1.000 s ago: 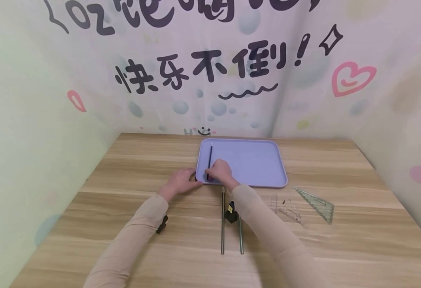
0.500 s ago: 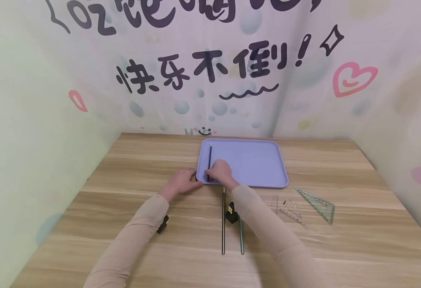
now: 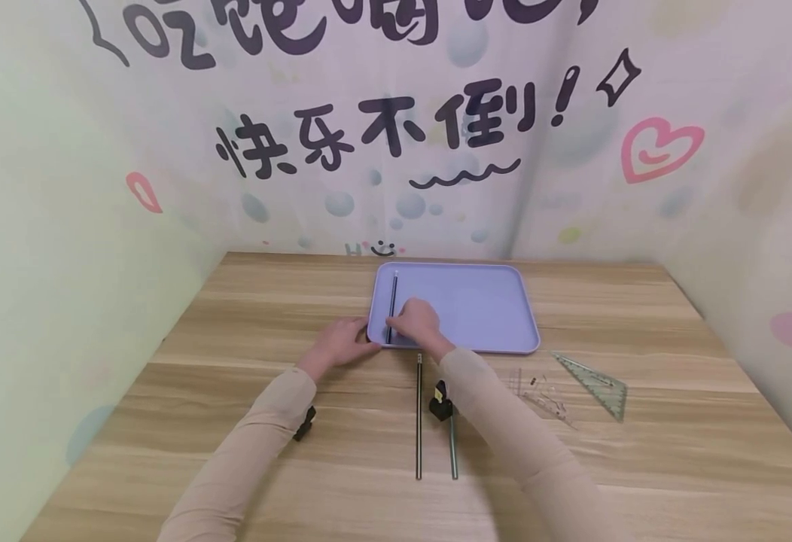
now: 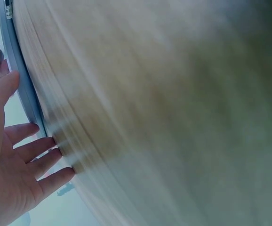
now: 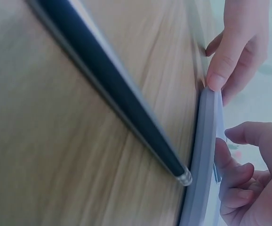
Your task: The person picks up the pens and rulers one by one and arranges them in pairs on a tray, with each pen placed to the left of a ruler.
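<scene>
A dark pencil [image 3: 392,301] lies lengthwise along the left side of the lilac tray [image 3: 477,301]. My right hand [image 3: 418,320] is over the tray's near left part, thumb and index finger beside the pencil's lower half. The right wrist view shows a gap between that thumb and index finger, the other fingers of the right hand [image 5: 253,174] loosely bent. At the tray's near left corner, my left hand [image 3: 340,342] touches the rim, its thumb on the near edge. In the left wrist view the left hand's fingers [image 4: 37,150] are spread and nearly straight.
In front of the tray lie a second dark pencil [image 3: 419,421], its tip close to the rim, and a green pencil [image 3: 454,448] partly hidden by the right arm. To the right are a green set square [image 3: 599,388] and clear plastic rulers [image 3: 548,399]. A wall hanging stands behind.
My right hand has shifted slightly right, its fingers coming off the pencil in the tray. More of the pencil's near end now shows. The left hand stays at the corner.
</scene>
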{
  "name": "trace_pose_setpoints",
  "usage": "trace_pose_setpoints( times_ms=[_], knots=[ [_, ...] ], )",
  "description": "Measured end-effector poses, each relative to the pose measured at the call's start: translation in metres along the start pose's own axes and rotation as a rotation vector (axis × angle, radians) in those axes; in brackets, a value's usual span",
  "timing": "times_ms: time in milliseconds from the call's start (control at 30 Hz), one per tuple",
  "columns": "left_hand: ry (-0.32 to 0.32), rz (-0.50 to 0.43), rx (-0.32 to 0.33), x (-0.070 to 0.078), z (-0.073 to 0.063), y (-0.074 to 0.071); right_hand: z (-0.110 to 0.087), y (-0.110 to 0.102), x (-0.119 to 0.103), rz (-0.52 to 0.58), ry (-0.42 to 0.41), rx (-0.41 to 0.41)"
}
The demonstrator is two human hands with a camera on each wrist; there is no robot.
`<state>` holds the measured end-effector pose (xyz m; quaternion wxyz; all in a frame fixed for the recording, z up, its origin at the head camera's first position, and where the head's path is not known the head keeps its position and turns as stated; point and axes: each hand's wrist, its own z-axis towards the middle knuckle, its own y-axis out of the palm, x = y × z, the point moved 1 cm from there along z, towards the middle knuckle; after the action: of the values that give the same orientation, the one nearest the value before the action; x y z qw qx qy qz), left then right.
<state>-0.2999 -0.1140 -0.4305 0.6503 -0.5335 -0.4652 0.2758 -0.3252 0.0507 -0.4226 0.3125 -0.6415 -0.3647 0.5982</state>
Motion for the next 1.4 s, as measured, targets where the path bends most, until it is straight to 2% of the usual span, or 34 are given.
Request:
trace_pose_setpoints(
  times_ms=[400,567,733,933,1067,1233,1400],
  knots=[
    [-0.003,0.000,0.010,-0.001,0.000,0.002,-0.004,-0.010,0.009,-0.026,-0.036,0.016],
    [-0.001,-0.012,0.012,-0.001,-0.001,0.001,-0.008,-0.011,0.009,-0.172,-0.181,0.077],
    [-0.006,-0.025,0.006,-0.001,0.000,0.002,-0.017,-0.013,0.006,-0.287,-0.321,0.177],
    [-0.012,-0.029,-0.005,0.000,0.000,0.003,-0.026,-0.011,0.007,-0.331,-0.388,0.251],
    [-0.012,-0.026,-0.006,0.001,-0.001,0.003,-0.028,-0.011,0.010,-0.340,-0.411,0.249],
    [-0.010,-0.041,-0.011,0.003,-0.002,0.001,-0.033,-0.015,0.012,-0.363,-0.392,0.179],
    [-0.008,-0.046,-0.015,0.003,-0.003,0.000,-0.041,-0.019,0.013,-0.422,-0.415,0.161]
  ],
)
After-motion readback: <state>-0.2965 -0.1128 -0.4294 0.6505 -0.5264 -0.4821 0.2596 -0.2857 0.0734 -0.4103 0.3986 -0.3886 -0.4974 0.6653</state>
